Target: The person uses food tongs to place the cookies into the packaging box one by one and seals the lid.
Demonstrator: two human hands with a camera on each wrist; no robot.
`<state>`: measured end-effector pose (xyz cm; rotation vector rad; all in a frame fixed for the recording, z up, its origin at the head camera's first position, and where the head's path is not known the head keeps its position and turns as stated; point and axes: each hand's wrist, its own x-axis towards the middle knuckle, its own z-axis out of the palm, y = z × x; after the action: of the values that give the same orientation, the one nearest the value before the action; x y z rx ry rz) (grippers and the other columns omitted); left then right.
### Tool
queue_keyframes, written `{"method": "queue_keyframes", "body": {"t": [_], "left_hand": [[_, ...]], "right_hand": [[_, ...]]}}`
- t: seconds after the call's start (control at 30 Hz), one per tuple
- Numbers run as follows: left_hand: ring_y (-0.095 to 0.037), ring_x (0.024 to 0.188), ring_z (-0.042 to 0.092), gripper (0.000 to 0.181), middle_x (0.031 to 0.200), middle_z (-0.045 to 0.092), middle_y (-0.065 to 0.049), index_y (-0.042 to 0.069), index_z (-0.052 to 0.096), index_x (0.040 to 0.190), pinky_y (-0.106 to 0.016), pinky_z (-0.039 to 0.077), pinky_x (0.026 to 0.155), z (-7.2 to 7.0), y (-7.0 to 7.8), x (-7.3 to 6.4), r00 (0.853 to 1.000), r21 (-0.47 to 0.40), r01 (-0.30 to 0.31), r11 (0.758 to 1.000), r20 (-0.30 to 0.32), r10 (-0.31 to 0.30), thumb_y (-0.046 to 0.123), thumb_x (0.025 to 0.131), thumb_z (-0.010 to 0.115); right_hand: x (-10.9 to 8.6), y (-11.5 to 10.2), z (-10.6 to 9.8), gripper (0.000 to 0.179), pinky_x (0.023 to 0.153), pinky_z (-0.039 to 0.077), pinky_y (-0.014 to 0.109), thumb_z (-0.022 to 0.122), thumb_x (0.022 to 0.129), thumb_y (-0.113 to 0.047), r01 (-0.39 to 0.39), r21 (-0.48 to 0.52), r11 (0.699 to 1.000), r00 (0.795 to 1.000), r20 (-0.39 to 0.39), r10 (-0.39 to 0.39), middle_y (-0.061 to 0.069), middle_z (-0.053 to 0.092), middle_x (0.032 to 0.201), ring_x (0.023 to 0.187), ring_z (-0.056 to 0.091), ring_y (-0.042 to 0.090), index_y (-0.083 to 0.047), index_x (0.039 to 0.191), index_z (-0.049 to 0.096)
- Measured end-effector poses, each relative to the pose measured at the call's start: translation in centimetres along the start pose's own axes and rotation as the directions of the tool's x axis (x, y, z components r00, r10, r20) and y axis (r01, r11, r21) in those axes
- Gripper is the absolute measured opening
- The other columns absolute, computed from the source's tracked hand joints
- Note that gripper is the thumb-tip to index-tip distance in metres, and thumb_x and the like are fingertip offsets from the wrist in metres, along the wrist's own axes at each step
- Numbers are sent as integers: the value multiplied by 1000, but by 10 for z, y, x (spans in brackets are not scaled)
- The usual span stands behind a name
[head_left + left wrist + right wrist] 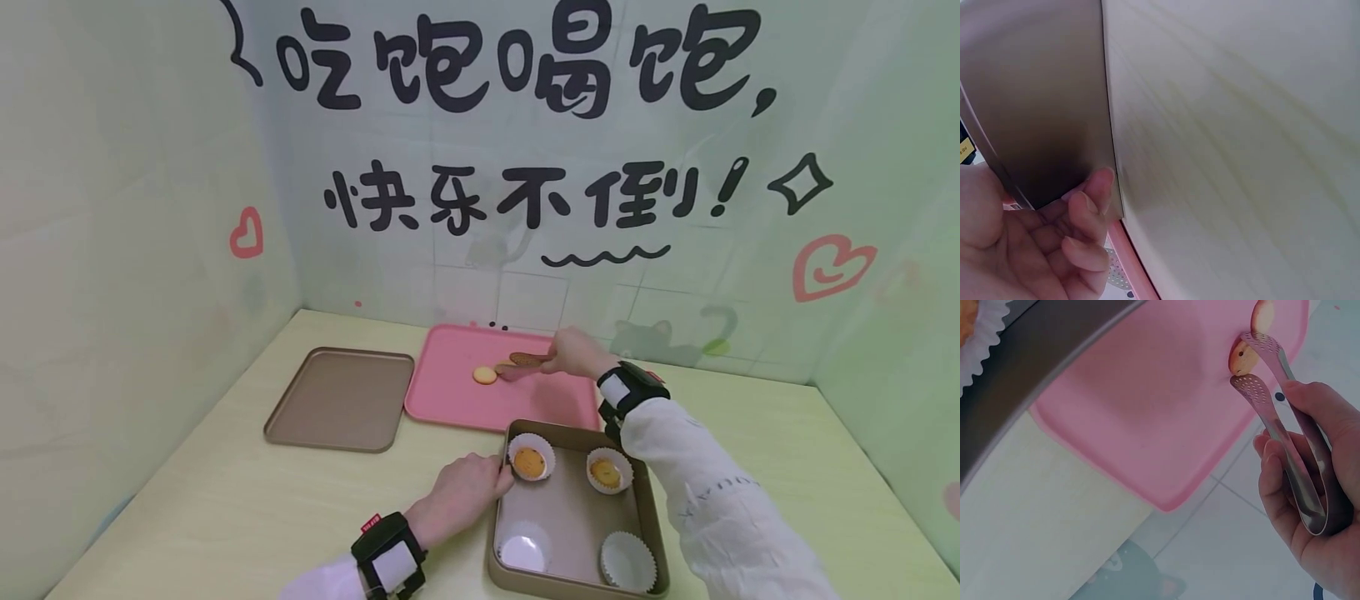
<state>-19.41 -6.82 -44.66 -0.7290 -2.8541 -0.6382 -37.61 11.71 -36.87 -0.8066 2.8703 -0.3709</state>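
Observation:
My right hand [577, 353] holds perforated metal tongs [1300, 469] over the pink tray [442, 400]. In the right wrist view, one cookie [1243, 361] lies between the two tong tips; whether both press on it I cannot tell. Another cookie [485, 375] lies beside it on the tray. My left hand [465, 493] grips the left wall of a deep brown baking pan [566, 517], thumb over the rim and fingers against the outside. Inside the pan, two white paper cups [540, 443] at the far side contain cookies.
Nearer in the pan are two more paper cups, one at the right [628, 561] and one at the left [523, 548]. A shallow brown baking tray [348, 396] lies left of the pink tray. A printed wall sheet [465, 283] rises behind the table.

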Motion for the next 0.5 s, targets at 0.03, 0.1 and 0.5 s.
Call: {"method": "queue_keyframes", "body": {"t": [0.03, 0.1, 0.5], "left_hand": [[-8, 50, 34, 33, 56, 30, 6, 11, 43, 64, -24, 31, 40, 0, 0, 0, 1000, -8, 6, 1000, -1, -6, 15, 95, 54], [-8, 50, 33, 32, 57, 30, 6, 11, 43, 64, -24, 31, 39, 0, 0, 0, 1000, -11, 5, 1000, -2, -5, 15, 95, 53], [-7, 49, 32, 34, 57, 27, 7, 11, 41, 64, -22, 27, 39, 1, -1, 1, 1000, -19, 4, 1000, 1, -4, 15, 96, 53]], "right_hand": [[-1, 0, 0, 20, 49, 27, 23, 75, 83, -14, 0, -2, 1000, 1000, -1, 0, -4, 36, 55, 49, 34, 10, -3, 70, 67], [-2, 1, -1, 21, 48, 25, 23, 75, 83, -14, 5, -4, 1000, 1000, -2, -5, -5, 33, 54, 48, 32, 9, -3, 68, 66], [-23, 6, -16, 26, 49, 24, 22, 73, 86, -15, 80, 7, 997, 996, -30, -80, -8, 31, 50, 46, 28, 7, -3, 64, 63]]}}
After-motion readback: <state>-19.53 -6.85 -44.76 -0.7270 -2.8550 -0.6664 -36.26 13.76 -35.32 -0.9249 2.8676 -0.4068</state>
